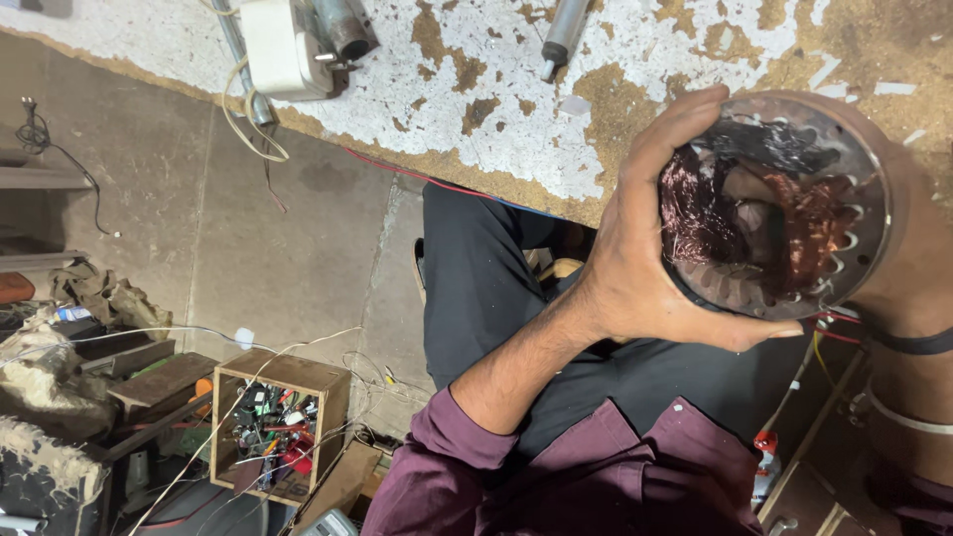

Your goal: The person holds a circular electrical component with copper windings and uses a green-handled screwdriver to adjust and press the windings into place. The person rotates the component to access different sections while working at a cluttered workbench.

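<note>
Beside the chipped edge of the workbench point(496, 109), over the lap: round motor stator point(866, 159), open bore turned up towards the camera. Clasped by the left hand point(635, 258), fingers hooked over the far rim, thumb laid along the near rim, palm pressed to the outer wall; a firm, closed hold on the steel ring. Braced on the other side by the right forearm point(918, 268), black band around it lower down; right hand itself hidden behind the stator, so cannot tell whether curled round it or lying flat. Inside the bore, copper winding point(695, 203) loose and tangled, bunched at the left and right, not lying neatly in the slots. Along the lower inner edge, a row of slots apparently bare; across the top, a dark, glossy mass, tape or burnt insulation, hard to say which. Below the rim, red leads point(839, 328) trailing off towards the right. Judging by all this, work on the winding partway along: some slots seemingly emptied, much copper and the dark mass left in place, nothing fresh and orderly laid in as yet. On the bench, well apart from the stator, a white plug block point(283, 45) and a grey cylindrical tool point(564, 30), neither touched. Down on the floor to the left, a wooden box point(283, 422) full of small parts and wires.
</note>
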